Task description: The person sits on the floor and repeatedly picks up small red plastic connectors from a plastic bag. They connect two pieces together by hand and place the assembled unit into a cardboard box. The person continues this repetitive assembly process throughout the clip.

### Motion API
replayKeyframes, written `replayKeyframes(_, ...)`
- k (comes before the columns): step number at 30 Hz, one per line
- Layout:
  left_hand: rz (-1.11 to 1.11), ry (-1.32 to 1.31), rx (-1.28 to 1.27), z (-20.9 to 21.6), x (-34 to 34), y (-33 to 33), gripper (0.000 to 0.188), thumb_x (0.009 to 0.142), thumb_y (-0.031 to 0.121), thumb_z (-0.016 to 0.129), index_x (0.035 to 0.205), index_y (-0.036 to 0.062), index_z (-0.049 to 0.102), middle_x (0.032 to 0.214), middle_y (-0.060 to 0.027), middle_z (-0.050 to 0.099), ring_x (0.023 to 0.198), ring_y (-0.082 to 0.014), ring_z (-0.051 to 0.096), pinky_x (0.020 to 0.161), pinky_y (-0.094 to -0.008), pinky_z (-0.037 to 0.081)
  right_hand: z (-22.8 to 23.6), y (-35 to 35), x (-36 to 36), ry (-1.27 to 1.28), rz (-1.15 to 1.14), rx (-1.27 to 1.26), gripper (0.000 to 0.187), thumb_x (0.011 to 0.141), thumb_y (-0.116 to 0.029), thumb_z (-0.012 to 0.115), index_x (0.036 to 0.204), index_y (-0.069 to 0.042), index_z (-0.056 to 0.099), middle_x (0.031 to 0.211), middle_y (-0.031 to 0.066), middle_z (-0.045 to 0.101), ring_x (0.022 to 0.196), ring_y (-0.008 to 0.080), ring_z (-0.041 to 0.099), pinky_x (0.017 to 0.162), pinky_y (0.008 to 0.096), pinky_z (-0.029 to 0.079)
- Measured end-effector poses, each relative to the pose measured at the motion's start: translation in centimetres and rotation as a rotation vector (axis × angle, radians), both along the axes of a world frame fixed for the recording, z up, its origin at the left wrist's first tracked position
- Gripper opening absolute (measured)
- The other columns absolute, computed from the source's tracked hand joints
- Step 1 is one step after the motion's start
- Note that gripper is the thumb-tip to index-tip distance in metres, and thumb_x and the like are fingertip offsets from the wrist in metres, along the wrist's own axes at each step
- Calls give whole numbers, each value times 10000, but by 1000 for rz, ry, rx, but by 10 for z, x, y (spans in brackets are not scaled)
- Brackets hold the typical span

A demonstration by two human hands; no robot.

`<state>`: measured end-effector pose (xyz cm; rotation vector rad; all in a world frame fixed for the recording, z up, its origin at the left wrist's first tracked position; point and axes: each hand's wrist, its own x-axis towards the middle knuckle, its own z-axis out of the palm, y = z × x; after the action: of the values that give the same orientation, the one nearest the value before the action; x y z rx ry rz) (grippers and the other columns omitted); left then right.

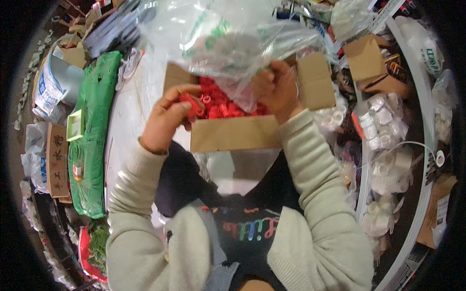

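Observation:
A cardboard box (235, 133) with its flaps spread stands in front of me. Inside lies a heap of small red plastic fittings (221, 107), some ring-shaped or tubular. Over the box's left edge, my left hand (167, 119) pinches a red plastic piece (194, 105) between thumb and fingers; its exact kind is unclear. My right hand (277, 89) is at the box's right side, its fingers closed on the edge of a large clear plastic bag (228, 48). The bag spreads across the far side of the box and drapes partly over the red heap.
To the left lies a long green plastic-wrapped bundle (94, 131), with a pale green small frame (75, 125) on it. Shelving with a white rail (421, 194) runs along the right, holding bagged white fittings (383, 121). An open carton (371, 63) sits at the upper right.

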<state>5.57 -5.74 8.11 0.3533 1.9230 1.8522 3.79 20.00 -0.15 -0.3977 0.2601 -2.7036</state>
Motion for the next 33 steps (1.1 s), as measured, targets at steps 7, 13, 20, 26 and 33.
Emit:
replayKeyframes(7,-115,-165,7,-24,-30,40,392,836,86,477,1224,54,440,870,-32,578,654,-81,524,548,-223,463,-16,-17,-24,-588,-415,538,141,832,-197,453,735,-100,490,559,-7,466,445,110,407,404,237,346)
replayKeyframes(13,54,-294,296,-70,-70,43,348,851,109,475,1192,73,414,910,-65,571,769,-155,558,648,-274,486,-13,-23,-15,-558,-557,789,210,725,13,479,916,-72,470,794,51,464,628,163,467,523,254,411)
replayKeyframes(20,-4,-386,431,-60,-67,52,322,840,97,497,1150,30,442,1059,-118,548,909,-216,562,797,-330,478,-1,-9,5,-289,-400,766,271,735,52,515,987,-28,454,927,88,495,775,184,535,689,280,478)
replayKeyframes(26,-205,-603,530,-57,-36,63,258,851,120,511,1100,69,468,998,-64,546,873,-180,555,766,-345,486,21,-18,20,-173,-504,957,284,768,19,573,1015,-34,444,1015,104,519,797,149,581,688,255,506)
replayKeyframes(33,-151,-591,640,-59,-42,61,201,866,193,525,1041,111,471,985,-57,525,933,-192,536,811,-389,484,26,-19,22,153,-672,1101,253,751,-56,654,989,-32,569,948,53,555,803,125,550,724,250,461)
